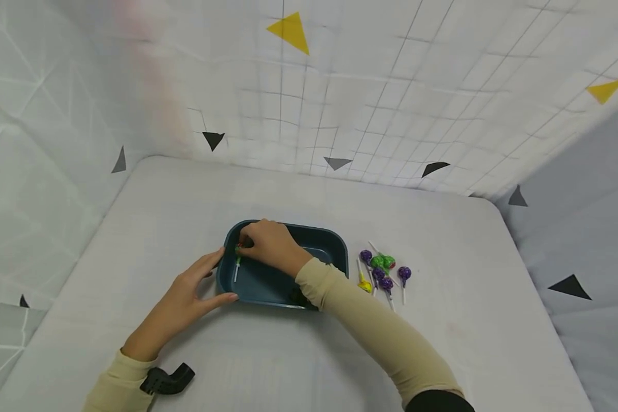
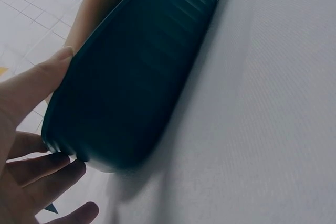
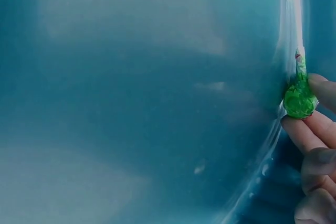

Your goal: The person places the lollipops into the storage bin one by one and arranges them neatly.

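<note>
A dark teal tray (image 1: 268,286) stands on the white-covered table. Inside it, at the left end, my right hand (image 1: 272,243) pinches a green-wrapped lollipop (image 3: 299,100) by its head between thumb and fingers. The lollipop's white stick (image 1: 236,272) points toward the tray's near side and lies along the wall. My left hand (image 1: 187,294) is spread around the tray's near left corner. Its thumb touches the rim, and its fairly straight fingers touch the left end, as the left wrist view shows. My right forearm hides part of the tray's right side.
Right of the tray lies a loose group of lollipops: several purple ones (image 1: 404,273), green ones (image 1: 388,262) and a yellow one (image 1: 364,285), their white sticks at mixed angles. White cloth walls (image 1: 371,68) with dark and yellow triangles rise behind the table (image 1: 443,343) and at its sides.
</note>
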